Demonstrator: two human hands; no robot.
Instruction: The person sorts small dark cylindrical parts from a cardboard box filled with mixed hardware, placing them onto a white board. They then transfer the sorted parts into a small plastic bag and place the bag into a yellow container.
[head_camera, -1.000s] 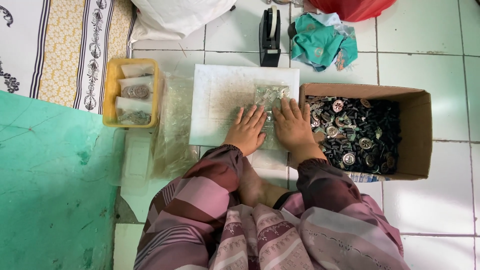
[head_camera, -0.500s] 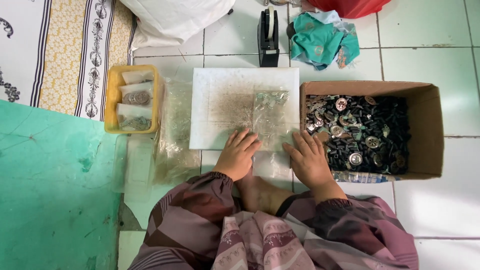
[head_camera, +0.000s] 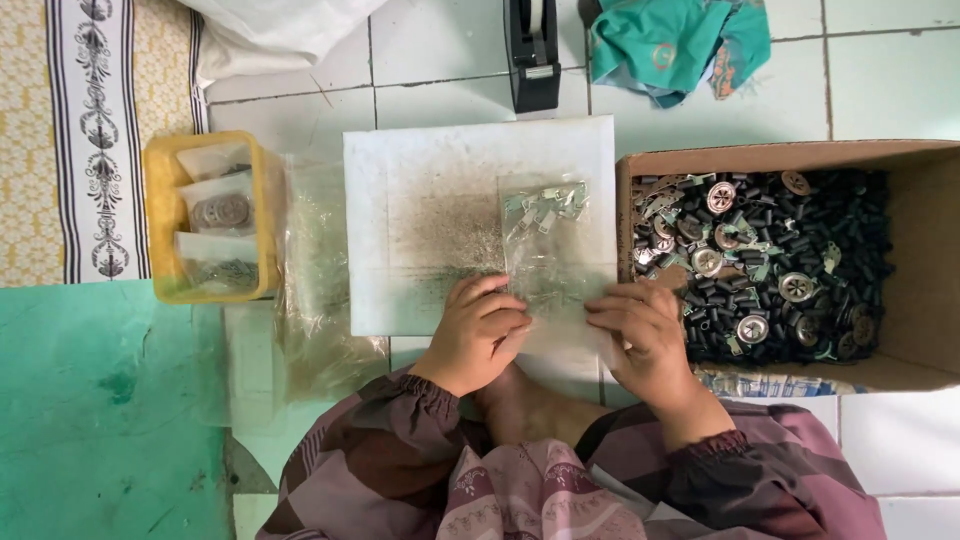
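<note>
A clear plastic bag (head_camera: 548, 250) lies on a white board (head_camera: 430, 190), with small metal pieces gathered at its far end. My left hand (head_camera: 478, 335) and my right hand (head_camera: 640, 335) each pinch the bag's near edge, one at either side. Right of the board stands a cardboard box (head_camera: 900, 155) filled with several small black tubes and round metal parts.
A yellow tray (head_camera: 155, 215) with small filled bags stands at the left, beside a stack of clear bags (head_camera: 320, 270). A black tape dispenser (head_camera: 533, 50) and a teal cloth (head_camera: 670, 40) lie at the back. A green mat (head_camera: 90, 410) covers the floor at left.
Both hands have drawn back toward me from the bag's middle to its near edge. The view has shifted closer to the board.
</note>
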